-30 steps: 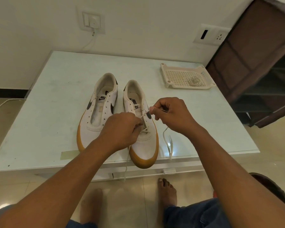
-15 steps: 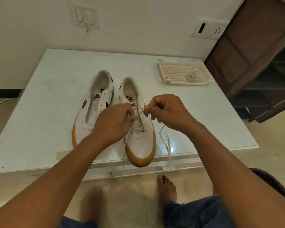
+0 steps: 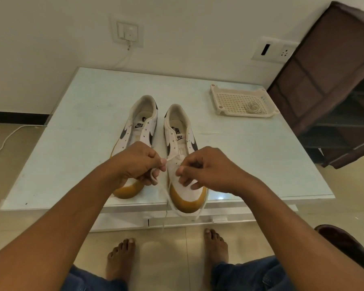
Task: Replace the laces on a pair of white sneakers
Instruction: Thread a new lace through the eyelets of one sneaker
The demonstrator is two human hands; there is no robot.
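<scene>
Two white sneakers with tan toe soles stand side by side on the white table (image 3: 76,143), toes toward me. The left sneaker (image 3: 139,127) has bare eyelets. A white lace (image 3: 172,157) runs through the lowest eyelets of the right sneaker (image 3: 180,133). My left hand (image 3: 135,164) pinches one strand of the lace just left of that shoe. Over the shoe's toe, my right hand (image 3: 204,169) pinches the other strand. The loose lace ends (image 3: 166,208) hang over the table's front edge.
A cream perforated plastic tray (image 3: 225,99) at the back right of the table holds a coiled lace (image 3: 253,107). A dark brown rack (image 3: 334,80) stands right of the table. Wall sockets and a cable are behind. My bare feet are on the floor below.
Both hands have come down toward the right sneaker's toe. The left hand has moved left, pulling its strand out sideways. The right strand no longer dangles at the shoe's right.
</scene>
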